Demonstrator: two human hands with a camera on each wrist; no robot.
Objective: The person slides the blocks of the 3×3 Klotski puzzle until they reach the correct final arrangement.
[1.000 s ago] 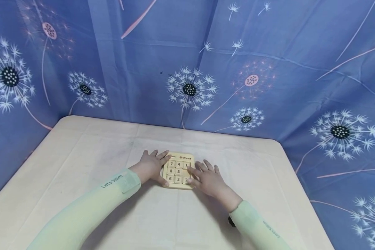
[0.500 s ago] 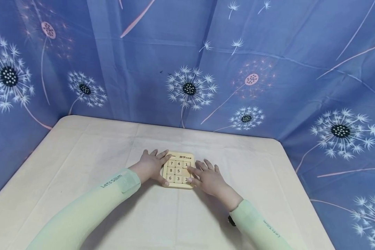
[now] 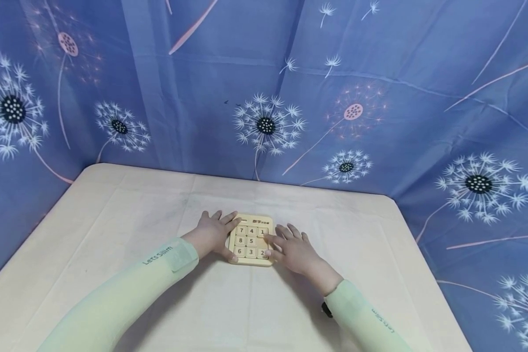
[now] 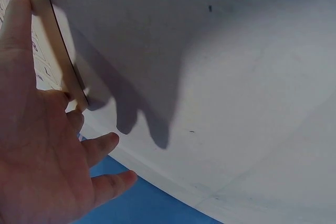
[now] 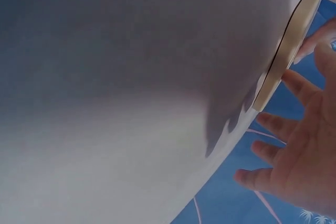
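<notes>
A pale yellow number sliding puzzle (image 3: pixel 251 262) lies flat on the table in the head view. Its rows read 7, 4, 1, then 8, 5 and a gap at the right, then 6, 3, 2. My left hand (image 3: pixel 212 234) is spread along the puzzle's left side, the thumb on the near corner and the index finger on the far one. At the right side, my right hand (image 3: pixel 297 253) has its index fingertip by the gap under the 1 tile (image 3: pixel 262 231) and its thumb at the 2 tile (image 3: pixel 261 253). Its other fingers extend past the frame, off the tiles.
A pale cloth covers the table (image 3: pixel 158 288), whose rounded far corners meet a blue curtain (image 3: pixel 193 88) with dandelion prints. The curtain rises behind and at both sides. Light green sleeves (image 3: pixel 132 283) cover both forearms, and a dark object (image 3: pixel 326 310) shows under the right cuff.
</notes>
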